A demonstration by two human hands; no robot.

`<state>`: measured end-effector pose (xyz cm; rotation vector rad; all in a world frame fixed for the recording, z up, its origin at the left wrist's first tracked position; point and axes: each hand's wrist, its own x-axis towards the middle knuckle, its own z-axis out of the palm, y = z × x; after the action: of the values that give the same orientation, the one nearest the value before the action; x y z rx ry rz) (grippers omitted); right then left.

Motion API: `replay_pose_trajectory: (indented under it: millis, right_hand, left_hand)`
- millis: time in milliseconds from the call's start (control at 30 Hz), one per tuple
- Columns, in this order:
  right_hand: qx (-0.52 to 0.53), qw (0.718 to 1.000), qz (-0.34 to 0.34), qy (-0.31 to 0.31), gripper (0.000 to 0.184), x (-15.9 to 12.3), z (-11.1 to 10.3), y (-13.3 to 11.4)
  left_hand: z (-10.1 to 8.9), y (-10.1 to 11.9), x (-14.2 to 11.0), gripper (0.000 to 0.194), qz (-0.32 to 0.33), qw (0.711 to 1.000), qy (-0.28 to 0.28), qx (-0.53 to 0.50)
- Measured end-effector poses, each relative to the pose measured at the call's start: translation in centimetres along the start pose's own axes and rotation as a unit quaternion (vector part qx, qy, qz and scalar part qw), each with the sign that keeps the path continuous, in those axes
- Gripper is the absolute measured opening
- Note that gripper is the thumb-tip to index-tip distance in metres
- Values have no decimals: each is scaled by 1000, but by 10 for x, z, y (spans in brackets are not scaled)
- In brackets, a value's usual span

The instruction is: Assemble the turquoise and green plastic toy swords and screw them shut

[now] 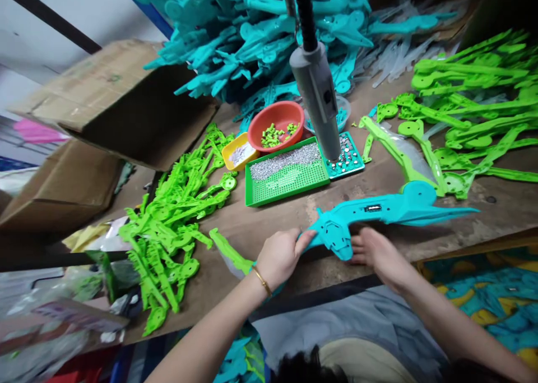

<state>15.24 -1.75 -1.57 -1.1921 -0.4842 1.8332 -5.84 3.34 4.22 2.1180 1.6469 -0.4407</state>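
Observation:
My left hand [281,258], with a gold bangle at its wrist, is closed around the narrow end of a long teal plastic toy piece [365,210]. This piece has a faceted knob near my grip, a small metallic slot along its body, a round disc and a pointed far tip. Just below its middle is my right hand [380,255], fingers stretched out towards the knob, slightly blurred; whether they touch it I cannot tell. A lime-green part with a clear strip [230,254] lies beside my left wrist.
A grey electric screwdriver [317,94] hangs over a green tray of screws [290,189] and a teal tray of metal bits [357,167]. Around them are a red bowl [254,126], a yellow tub [227,154], lime-green parts [168,220], teal parts [260,41] and a cardboard box [96,86].

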Motion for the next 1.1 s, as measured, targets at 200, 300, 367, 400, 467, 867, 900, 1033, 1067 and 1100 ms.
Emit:
replay_pose_trajectory:
  millis: [200, 300, 367, 400, 467, 867, 900, 1033, 1067, 1100]
  right_hand:
    - [-110, 993, -45, 19, 56, 0, 31, 14]
    - [-88, 994, -63, 24, 54, 1, 18, 9]
    - [-53, 997, -52, 14, 53, 0, 10, 8]
    - [-24, 999, -46, -1, 53, -1, 9, 9]
    - [46, 997, -34, -52, 59, -5, 14, 19]
    - [-35, 988, -94, -113, 48, -8, 76, 59]
    - [-36, 990, -91, -106, 48, -10, 73, 56]
    - [-39, 992, -97, -76, 42, -17, 67, 53]
    - [-31, 993, -92, -74, 42, -18, 68, 55]
    - [-19, 994, -80, -78, 44, -19, 69, 57]
  left_hand:
    - [-9, 5, -13, 55, 28, 999, 18, 16]
    - [-10, -7, -25, 56, 4, 998, 22, 58]
    - [-7, -13, -30, 60, -9, 998, 15, 61]
    - [-6, -14, -31, 63, -14, 998, 18, 56]
    - [-5, -11, -31, 67, -28, 998, 40, 46]
    - [-16, 36, -10, 64, 20, 998, 65, -13]
    - [-17, 36, -11, 61, 38, 998, 49, -8]
    - [-19, 35, -12, 60, 24, 998, 59, 17]
    - [-18, 34, -11, 61, 21, 997, 68, 16]
    - [-16, 34, -10, 62, 25, 997, 72, 12]
